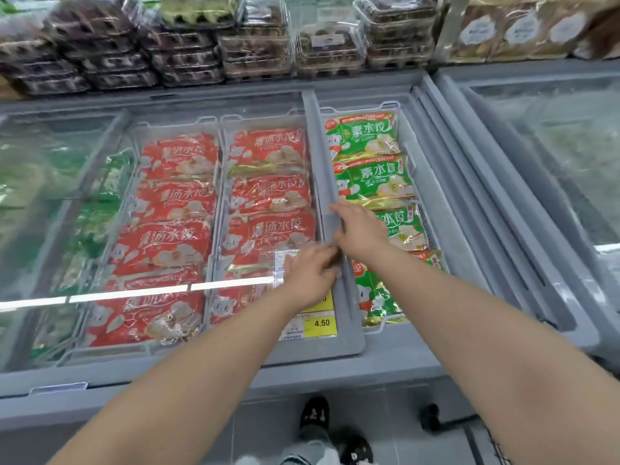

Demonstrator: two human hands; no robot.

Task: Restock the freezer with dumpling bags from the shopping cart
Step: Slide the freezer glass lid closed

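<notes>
Over the freezer (369, 374), our right hand (362, 229) curls its fingers (339, 211) round the lid (318, 146) edge; whether our left hand (308, 280) grips it we cannot tell. Green bags (372, 182) lie uncovered at right. A crooked push might jam the lid.

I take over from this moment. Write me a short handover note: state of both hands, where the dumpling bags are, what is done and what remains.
Left hand: fingers curled on the grey lid frame; it holds no bag.
Right hand: lies over the same frame, farther along; whether it grips is unclear.
Green dumpling bags fill the uncovered right basket. Red dumpling bags lie in two baskets under the glass.
Done: how many bags were added cannot be told. The cart is out of view.
Left: probably slide the lid, then fetch bags from the cart.
</notes>
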